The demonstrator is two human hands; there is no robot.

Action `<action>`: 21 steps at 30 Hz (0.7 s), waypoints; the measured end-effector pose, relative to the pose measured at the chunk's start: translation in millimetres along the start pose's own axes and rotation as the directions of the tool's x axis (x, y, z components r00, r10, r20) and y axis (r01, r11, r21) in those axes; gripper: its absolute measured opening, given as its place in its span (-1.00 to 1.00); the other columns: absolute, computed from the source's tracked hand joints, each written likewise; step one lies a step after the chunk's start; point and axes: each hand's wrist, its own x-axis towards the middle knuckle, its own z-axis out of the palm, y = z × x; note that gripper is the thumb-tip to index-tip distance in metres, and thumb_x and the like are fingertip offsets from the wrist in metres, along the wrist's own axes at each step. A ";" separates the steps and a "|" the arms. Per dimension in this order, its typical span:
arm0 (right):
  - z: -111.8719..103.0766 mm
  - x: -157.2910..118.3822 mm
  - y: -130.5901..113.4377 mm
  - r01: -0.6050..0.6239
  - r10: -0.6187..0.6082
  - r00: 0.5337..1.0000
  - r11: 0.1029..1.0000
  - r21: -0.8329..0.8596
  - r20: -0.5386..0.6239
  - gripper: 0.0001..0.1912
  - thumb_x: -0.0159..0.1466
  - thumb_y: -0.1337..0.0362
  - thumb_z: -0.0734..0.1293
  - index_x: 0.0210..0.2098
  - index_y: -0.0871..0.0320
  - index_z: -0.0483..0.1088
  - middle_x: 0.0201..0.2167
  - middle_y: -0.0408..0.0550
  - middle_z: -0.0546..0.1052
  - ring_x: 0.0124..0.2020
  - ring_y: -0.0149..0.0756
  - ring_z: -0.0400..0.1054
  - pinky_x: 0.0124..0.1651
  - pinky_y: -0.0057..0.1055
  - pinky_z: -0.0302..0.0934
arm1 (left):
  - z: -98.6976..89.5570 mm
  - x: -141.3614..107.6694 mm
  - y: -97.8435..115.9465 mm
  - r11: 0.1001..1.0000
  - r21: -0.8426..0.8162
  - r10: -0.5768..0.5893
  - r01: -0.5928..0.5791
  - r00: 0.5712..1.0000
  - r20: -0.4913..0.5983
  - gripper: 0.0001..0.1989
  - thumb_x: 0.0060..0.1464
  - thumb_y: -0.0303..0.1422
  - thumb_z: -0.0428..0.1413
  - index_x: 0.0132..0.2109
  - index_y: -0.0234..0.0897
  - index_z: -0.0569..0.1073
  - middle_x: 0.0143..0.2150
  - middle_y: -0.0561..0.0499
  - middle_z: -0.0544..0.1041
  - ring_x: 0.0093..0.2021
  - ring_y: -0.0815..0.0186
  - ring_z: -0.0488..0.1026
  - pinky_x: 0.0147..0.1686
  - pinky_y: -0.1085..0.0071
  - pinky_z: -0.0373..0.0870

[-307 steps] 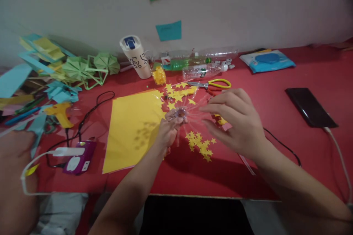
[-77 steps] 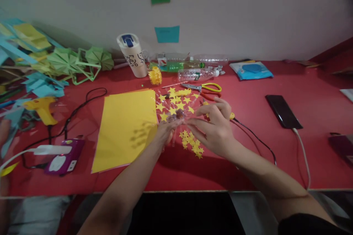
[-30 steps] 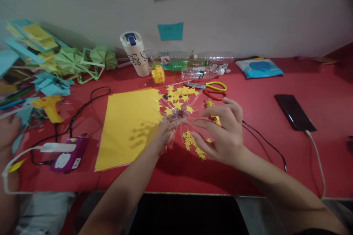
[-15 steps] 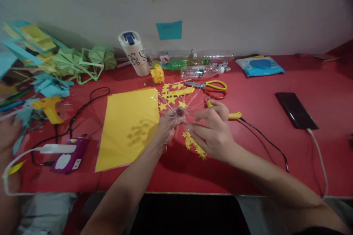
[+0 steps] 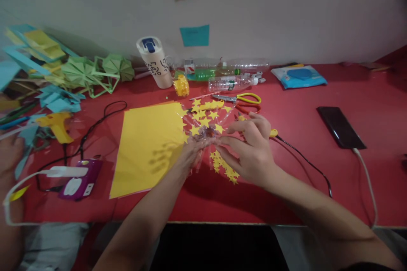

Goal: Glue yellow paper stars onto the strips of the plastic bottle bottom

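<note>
My left hand is closed around a cut clear plastic bottle piece, its thin strips fanned outward. Yellow paper stars show at the strips' far ends. My right hand is at the piece's right side, fingers curled and fingertips drawn together near the strips. Whatever lies between those fingertips is too small to make out. Below the piece, a cluster of small yellow stars shows, partly behind my right hand. Yellow paper sheets lie left of my left hand.
Behind the hands lie scissors and plastic bottles, beside a white tumbler. A yellow glue gun and purple power strip lie left, near another person's hand. Right are wipes and a charging phone.
The plastic piece has tilted in my left hand, so more of its stars show spread behind the hands. My right hand has shifted slightly right, its fingertips still close to the strips.
</note>
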 end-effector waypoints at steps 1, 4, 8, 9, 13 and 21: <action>-0.3 0.2 -0.5 -0.002 0.002 1.000 1.000 0.003 -0.004 -0.92 0.28 0.33 0.35 -0.34 0.06 0.49 -0.28 -0.08 0.44 -0.20 -0.23 0.25 0.09 -0.08 0.17 | 0.8 0.1 1.1 1.000 -0.006 0.007 -0.007 1.000 0.005 -0.59 -0.38 -0.20 0.46 -0.31 -0.18 0.57 -0.43 0.03 0.58 -0.36 0.23 0.53 -0.23 0.29 0.47; -5.0 2.2 -1.9 -0.004 0.004 1.000 1.000 0.024 -0.002 -0.95 0.26 0.31 0.36 -0.34 0.07 0.49 -0.29 -0.08 0.45 -0.23 -0.23 0.27 0.11 -0.03 0.18 | 2.9 0.1 4.7 0.999 -0.020 0.034 -0.034 0.999 -0.001 -0.59 -0.39 -0.23 0.46 -0.32 -0.18 0.55 -0.41 0.05 0.59 -0.38 0.27 0.52 -0.26 0.30 0.47; -22.8 8.5 -0.6 0.014 -0.016 1.000 0.992 0.129 0.014 -0.94 0.25 0.29 0.35 -0.33 0.12 0.48 -0.30 -0.05 0.46 -0.25 -0.23 0.32 0.12 -0.01 0.20 | 5.4 -1.0 11.9 0.997 -0.013 0.076 -0.076 0.997 0.018 -0.60 -0.36 -0.31 0.45 -0.28 -0.12 0.53 -0.38 0.10 0.58 -0.38 0.33 0.49 -0.28 0.36 0.44; -28.1 10.4 0.6 0.021 -0.024 1.000 0.987 0.157 0.015 -0.93 0.26 0.29 0.34 -0.32 0.12 0.48 -0.30 -0.05 0.47 -0.26 -0.24 0.34 0.11 -0.01 0.22 | 5.8 -1.4 13.8 0.997 -0.008 0.082 -0.082 0.996 0.031 -0.61 -0.34 -0.33 0.44 -0.28 -0.11 0.52 -0.35 0.10 0.58 -0.36 0.34 0.49 -0.28 0.37 0.43; -43.4 17.3 7.9 -0.045 0.055 0.997 0.982 0.182 -0.049 -0.87 0.29 0.38 0.29 -0.34 0.08 0.47 -0.34 -0.09 0.50 -0.30 -0.27 0.38 0.04 -0.07 0.28 | 6.2 -1.2 18.9 0.994 0.018 0.104 -0.105 0.993 0.053 -0.67 -0.29 -0.38 0.40 -0.29 -0.09 0.53 -0.32 0.07 0.58 -0.38 0.33 0.45 -0.30 0.35 0.42; -46.2 26.2 25.3 -0.126 0.101 0.989 0.960 0.249 0.111 -0.89 0.28 0.38 0.32 -0.30 0.03 0.45 -0.32 -0.12 0.54 -0.26 -0.28 0.44 -0.19 -0.25 0.33 | 4.2 2.2 17.9 0.995 0.025 0.099 -0.100 0.994 0.040 -0.69 -0.29 -0.41 0.37 -0.29 -0.13 0.53 -0.45 0.10 0.52 -0.43 0.35 0.42 -0.35 0.37 0.41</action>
